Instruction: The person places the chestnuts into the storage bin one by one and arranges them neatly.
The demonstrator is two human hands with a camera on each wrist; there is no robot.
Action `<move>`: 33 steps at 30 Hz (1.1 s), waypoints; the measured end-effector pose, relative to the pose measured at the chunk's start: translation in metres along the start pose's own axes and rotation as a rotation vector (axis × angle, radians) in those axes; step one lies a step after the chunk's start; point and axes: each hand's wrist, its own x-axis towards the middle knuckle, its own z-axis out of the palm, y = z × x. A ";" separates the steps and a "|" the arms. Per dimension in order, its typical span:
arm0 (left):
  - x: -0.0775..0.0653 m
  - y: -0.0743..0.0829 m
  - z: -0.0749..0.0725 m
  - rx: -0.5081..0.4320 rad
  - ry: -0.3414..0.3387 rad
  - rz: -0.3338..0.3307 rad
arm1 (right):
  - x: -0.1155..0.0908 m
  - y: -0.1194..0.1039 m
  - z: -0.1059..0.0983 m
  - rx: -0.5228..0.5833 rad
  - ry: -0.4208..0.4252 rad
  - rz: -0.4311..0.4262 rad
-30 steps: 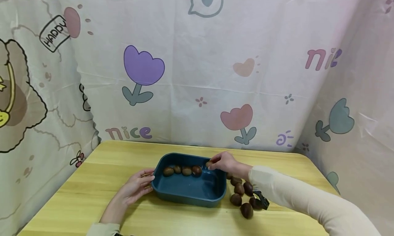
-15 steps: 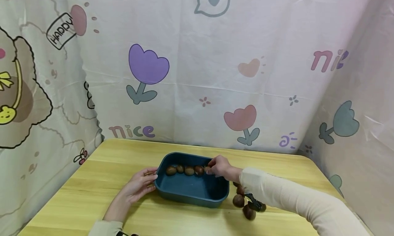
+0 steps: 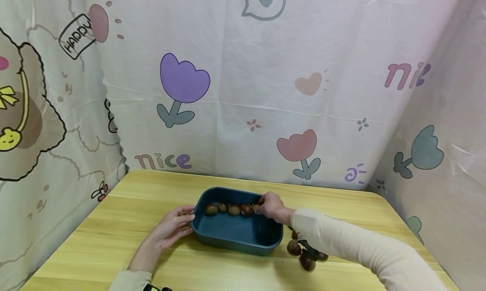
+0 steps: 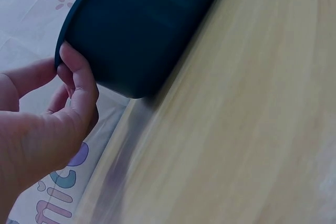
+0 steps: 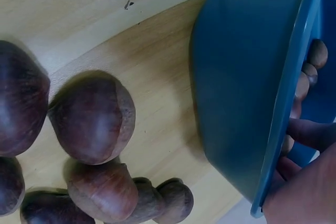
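A dark blue-green rectangular box point(image 3: 236, 231) stands on the table with several brown chestnuts point(image 3: 233, 210) in a row along its far inner side. My left hand point(image 3: 172, 228) grips the box's left end, its thumb and fingers at the rim, as the left wrist view shows. Over the far right corner, my right hand point(image 3: 274, 207) reaches inside and pinches a chestnut point(image 3: 256, 208) at the right end of the row. That chestnut is partly hidden by the fingers, also in the right wrist view.
Several loose chestnuts point(image 5: 94, 119) lie on the wooden table point(image 3: 152, 194) just right of the box, partly covered by the right sleeve point(image 3: 341, 236) and a black wrist strap point(image 3: 309, 249). A patterned cloth point(image 3: 243, 71) hangs behind the table.
My right hand has lowered its chestnut into the box, to the right end of the row. The left hand keeps its place at the box. The head view has shifted slightly.
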 end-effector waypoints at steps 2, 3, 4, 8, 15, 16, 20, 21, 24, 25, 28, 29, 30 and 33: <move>0.000 0.000 0.000 -0.002 -0.004 0.001 | 0.001 0.001 0.001 0.001 -0.004 0.012; 0.001 -0.001 0.000 -0.004 -0.005 0.000 | 0.001 0.002 0.001 -0.002 -0.006 0.013; 0.001 -0.001 0.000 -0.006 -0.006 0.000 | 0.002 0.002 0.001 -0.004 -0.009 0.015; 0.002 -0.002 0.002 -0.007 -0.009 0.001 | 0.002 0.005 0.000 -0.015 -0.021 0.008; 0.003 -0.002 0.005 -0.005 -0.013 0.000 | 0.003 0.010 -0.002 -0.017 -0.014 -0.010; 0.003 -0.002 0.005 -0.005 -0.013 0.000 | 0.003 0.010 -0.003 -0.008 -0.010 -0.010; 0.003 -0.002 0.004 -0.009 -0.010 -0.002 | 0.002 0.008 -0.004 0.026 0.012 -0.022; 0.003 -0.002 0.004 -0.008 -0.010 -0.002 | 0.002 0.007 -0.004 0.028 0.019 -0.030; 0.002 -0.002 0.004 -0.005 -0.005 -0.003 | 0.002 0.004 -0.008 0.046 0.028 -0.046; 0.002 -0.002 0.003 -0.005 -0.005 -0.003 | 0.002 0.002 -0.010 0.049 0.031 -0.051; 0.001 -0.002 0.003 0.001 -0.003 -0.005 | 0.005 -0.001 -0.017 0.078 0.042 -0.063; 0.001 -0.002 0.003 0.001 -0.004 -0.006 | 0.006 -0.002 -0.020 0.087 0.048 -0.069; 0.001 -0.002 0.003 0.001 -0.004 -0.006 | 0.007 -0.003 -0.023 0.099 0.051 -0.077; 0.001 -0.001 0.002 -0.001 -0.006 -0.009 | 0.010 -0.002 -0.031 0.145 0.050 -0.118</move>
